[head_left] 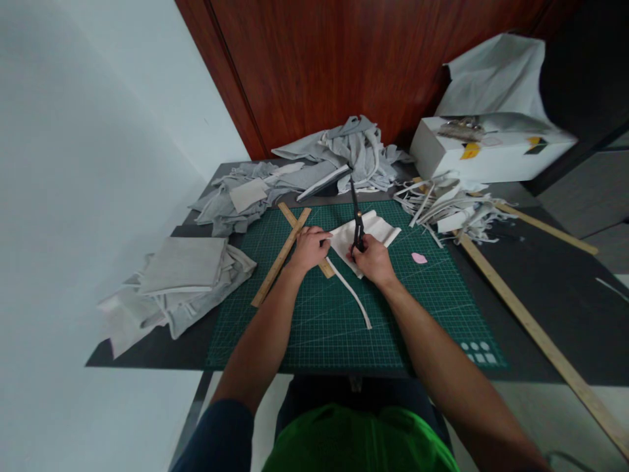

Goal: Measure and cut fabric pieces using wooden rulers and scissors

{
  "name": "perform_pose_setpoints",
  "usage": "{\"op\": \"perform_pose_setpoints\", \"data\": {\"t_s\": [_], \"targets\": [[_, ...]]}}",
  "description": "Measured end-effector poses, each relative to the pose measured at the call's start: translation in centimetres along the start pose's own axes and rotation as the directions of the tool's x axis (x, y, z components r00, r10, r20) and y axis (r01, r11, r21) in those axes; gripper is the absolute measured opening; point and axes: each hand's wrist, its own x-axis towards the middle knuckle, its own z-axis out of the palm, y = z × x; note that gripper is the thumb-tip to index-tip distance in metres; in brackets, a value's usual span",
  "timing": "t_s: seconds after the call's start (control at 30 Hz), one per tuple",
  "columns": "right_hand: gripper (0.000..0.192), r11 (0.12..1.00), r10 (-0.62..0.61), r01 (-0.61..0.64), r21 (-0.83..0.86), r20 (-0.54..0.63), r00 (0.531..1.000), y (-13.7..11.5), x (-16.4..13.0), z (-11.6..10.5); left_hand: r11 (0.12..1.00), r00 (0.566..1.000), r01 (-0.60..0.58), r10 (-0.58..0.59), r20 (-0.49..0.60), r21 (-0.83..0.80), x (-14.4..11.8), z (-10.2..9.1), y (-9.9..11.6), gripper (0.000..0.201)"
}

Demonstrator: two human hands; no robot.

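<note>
A person seated at a dark table point(540, 275) cuts white cloth point(366, 231) over a green cutting mat point(344, 328), the landmark for everything here. The right hand point(374, 260), near the mat's centre, is clenched around the handles of black scissors point(356, 219), whose blades point away toward the mat's far edge and rise above the cloth. The left hand point(310, 248), just left of the cloth, presses down on it with fingers curled, resting also against a wooden ruler point(305, 239). A second wooden ruler point(281, 257) crosses the first near the mat's far-left corner. A narrow cut strip point(351, 293) trails from the cloth toward the mat's near edge.

The mat's near half lies bare apart from that strip; a small pink scrap point(419, 258) sits right of the hands. Beyond the far edge, grey fabric point(339, 157) is heaped against a wooden wall. Off the left edge, folded grey cloth point(181, 265) overhangs the table's side. Off the far-right corner lie loose strips point(449, 206) and a white box point(486, 154); a long wooden stick point(535, 334) runs diagonally along the table right of the mat.
</note>
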Motion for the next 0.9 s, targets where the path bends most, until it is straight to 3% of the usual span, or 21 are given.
{"op": "perform_pose_setpoints", "data": {"t_s": [0.13, 0.43, 0.67, 0.9], "targets": [[0.002, 0.988, -0.050, 0.052, -0.147, 0.019, 0.999, -0.5, -0.6, -0.4, 1.000, 0.997, 0.007, -0.008, -0.076, -0.025, 0.9, 0.8, -0.1, 0.009], [0.014, 0.987, 0.010, 0.003, -0.163, 0.075, 0.997, -0.7, -0.8, -1.2, 0.978, 0.978, 0.092, -0.123, -0.169, -0.185, 1.8, 0.8, -1.7, 0.011], [0.013, 0.984, -0.003, 0.027, -0.178, 0.134, 0.991, -0.5, -0.9, -1.6, 0.990, 0.994, -0.105, 0.103, -0.021, -0.092, 1.3, 1.1, -0.9, 0.036], [0.010, 0.973, -0.027, 0.069, -0.222, 0.189, 0.982, -0.1, -0.9, -2.3, 0.997, 0.999, -0.012, 0.008, -0.048, -0.079, 1.2, 0.6, -0.8, 0.006]]}}
